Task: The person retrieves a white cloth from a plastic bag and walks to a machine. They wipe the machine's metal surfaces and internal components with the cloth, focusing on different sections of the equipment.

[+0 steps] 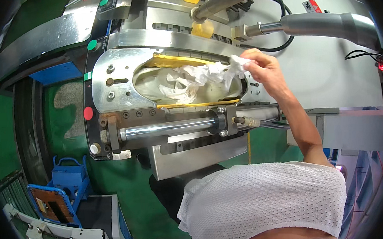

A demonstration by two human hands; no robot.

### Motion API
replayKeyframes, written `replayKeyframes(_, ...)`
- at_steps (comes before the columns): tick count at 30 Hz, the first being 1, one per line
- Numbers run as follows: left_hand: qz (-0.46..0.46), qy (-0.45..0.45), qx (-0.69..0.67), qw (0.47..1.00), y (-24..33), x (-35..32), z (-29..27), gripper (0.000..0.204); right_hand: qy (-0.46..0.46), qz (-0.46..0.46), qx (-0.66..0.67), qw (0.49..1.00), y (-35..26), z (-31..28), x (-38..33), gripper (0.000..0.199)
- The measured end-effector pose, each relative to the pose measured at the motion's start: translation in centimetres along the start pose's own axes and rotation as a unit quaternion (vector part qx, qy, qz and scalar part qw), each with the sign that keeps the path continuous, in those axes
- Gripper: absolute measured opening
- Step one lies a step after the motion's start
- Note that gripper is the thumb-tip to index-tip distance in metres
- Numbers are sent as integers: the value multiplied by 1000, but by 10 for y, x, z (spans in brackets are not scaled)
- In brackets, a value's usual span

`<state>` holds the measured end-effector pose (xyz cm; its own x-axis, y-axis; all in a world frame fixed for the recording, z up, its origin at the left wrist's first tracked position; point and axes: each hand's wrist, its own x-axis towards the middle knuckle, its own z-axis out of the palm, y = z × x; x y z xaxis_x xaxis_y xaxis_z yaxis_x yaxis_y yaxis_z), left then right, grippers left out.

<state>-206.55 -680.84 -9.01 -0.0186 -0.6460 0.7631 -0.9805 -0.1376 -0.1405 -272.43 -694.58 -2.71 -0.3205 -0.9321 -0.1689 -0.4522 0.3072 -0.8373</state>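
My right hand (264, 72) pinches one end of a crumpled, thin white sheet (188, 77), which looks like tissue paper. The rest of it lies in folds inside an oval recess in a machine. Pale, translucent-looking material (149, 84) lines this recess beneath the paper. Along its far and near sides run yellow edges (183, 60). A metal plate (107, 63) with bolts frames the left end of the recess. My left hand is not in the picture.
Nearer to me lies a polished cylinder rod (165, 129), above a metal box (198, 156). Two thick metal tubes with black hoses reach in at the upper right. Coloured buttons (88, 113) line the machine's left edge. A blue cart (69, 181) stands at lower left on the green floor.
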Motion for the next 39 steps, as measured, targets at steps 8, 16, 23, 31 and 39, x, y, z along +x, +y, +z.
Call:
replayKeyframes(8, 4, -4, 14, 1000, -4, -5, -2, 24, -79, -424, -256, 865, 43, 148, 116, 16)
replayKeyframes(16, 2, 7, 6, 1000, -2, -4, 3, 21, -168, -367, -359, 842, 59, 159, 90, 58)
replayKeyframes(23, 34, -22, 29, 999, -5, 0, -1, 19, -220, -329, -316, 862, 55, 183, 112, 42)
replayKeyframes(31, 57, -8, 61, 996, 8, 12, -1, 17, -291, -269, -332, 856, 33, 170, 108, 50)
replayKeyframes(39, 13, -41, 55, 998, 17, 13, -5, 11, -272, -293, -218, 890, 47, 170, 110, 57)
